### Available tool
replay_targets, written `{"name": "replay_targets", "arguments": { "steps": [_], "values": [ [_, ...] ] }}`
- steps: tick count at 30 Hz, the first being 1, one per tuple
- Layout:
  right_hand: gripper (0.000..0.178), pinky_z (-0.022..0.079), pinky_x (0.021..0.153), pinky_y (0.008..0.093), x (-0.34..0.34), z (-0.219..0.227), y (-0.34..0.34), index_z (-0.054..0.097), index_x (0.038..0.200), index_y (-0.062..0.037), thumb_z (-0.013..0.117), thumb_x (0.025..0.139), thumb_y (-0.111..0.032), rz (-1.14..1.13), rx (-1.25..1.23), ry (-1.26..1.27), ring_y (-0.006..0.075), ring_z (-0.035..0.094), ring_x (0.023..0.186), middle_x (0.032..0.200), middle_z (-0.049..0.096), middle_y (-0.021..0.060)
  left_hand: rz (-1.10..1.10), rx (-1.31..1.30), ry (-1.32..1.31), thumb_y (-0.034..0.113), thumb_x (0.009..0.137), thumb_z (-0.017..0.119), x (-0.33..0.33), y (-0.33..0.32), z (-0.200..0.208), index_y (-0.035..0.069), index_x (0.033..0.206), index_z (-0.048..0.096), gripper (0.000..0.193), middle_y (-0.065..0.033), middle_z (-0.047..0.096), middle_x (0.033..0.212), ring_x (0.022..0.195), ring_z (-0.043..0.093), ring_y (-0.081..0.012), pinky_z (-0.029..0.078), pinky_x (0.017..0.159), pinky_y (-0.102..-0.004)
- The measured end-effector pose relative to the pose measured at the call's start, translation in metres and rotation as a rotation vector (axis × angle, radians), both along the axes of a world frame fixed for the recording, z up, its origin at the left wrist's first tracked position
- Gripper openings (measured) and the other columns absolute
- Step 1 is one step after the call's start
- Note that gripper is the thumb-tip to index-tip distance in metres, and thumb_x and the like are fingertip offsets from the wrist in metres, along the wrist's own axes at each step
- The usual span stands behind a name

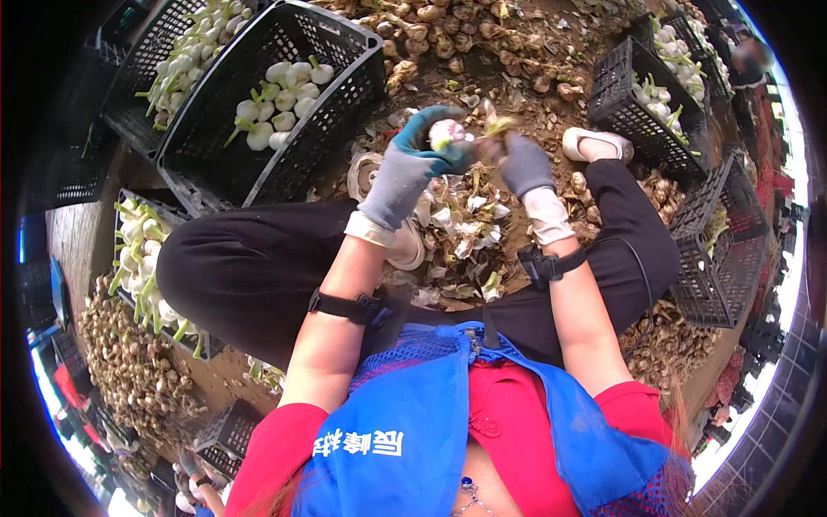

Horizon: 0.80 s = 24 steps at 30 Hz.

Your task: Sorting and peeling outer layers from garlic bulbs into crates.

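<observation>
My left hand [407, 168], in a grey glove with teal fingers, is closed around a white and pinkish garlic bulb [446, 134]. Just right of it is my right hand [526, 164], also gloved in grey, its fingers curled and blurred by motion. A blurred yellow-green, skin-like scrap [498, 127] shows at those fingertips; what exactly the fingers grip cannot be made out. Beneath both hands, peeled garlic skins [472, 222] lie in a pile between my legs.
A black crate [357, 52] partly filled with cleaned garlic stands at the far left, with another garlic crate [129, 142] beyond it. More black crates [620, 95] stand on the right. Unpeeled garlic bulbs [448, 39] cover the ground ahead. Another heap of garlic [133, 370] lies at left.
</observation>
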State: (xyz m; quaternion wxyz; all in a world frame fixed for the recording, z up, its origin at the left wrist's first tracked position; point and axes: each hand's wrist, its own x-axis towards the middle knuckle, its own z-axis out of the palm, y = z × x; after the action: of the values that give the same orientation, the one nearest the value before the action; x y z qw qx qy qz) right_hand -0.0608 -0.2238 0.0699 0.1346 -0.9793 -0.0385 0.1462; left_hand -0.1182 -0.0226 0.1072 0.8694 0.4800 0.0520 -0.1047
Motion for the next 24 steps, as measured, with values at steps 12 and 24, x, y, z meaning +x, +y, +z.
{"name": "replay_targets", "arguments": {
  "steps": [12,24],
  "values": [
    [0.025,0.053,0.06,0.0363,-0.025,0.053,0.022,0.07,0.103,-0.0195,0.064,0.081,-0.009,0.526,0.378,-0.617,0.0248,0.068,0.071,0.084,0.068,0.0064,0.018,0.579,-0.186,0.019,0.068,0.091,0.004,0.0,-0.024,0.002,0.113,0.053,0.061,-0.006,0.064,0.099,0.087,0.061,-0.012,0.054,0.076,-0.029],
    [0.007,0.051,0.061,0.0379,-0.035,0.05,0.034,0.067,0.083,-0.0111,0.068,0.08,-0.017,0.345,0.372,-0.701,0.0278,0.065,0.069,0.077,0.065,0.0084,0.101,0.161,-0.111,0.006,0.086,0.073,0.001,-0.006,-0.003,0.004,0.128,0.059,0.044,0.0015,0.068,0.105,0.09,0.062,-0.0079,0.051,0.079,-0.0232]
  ]
}}
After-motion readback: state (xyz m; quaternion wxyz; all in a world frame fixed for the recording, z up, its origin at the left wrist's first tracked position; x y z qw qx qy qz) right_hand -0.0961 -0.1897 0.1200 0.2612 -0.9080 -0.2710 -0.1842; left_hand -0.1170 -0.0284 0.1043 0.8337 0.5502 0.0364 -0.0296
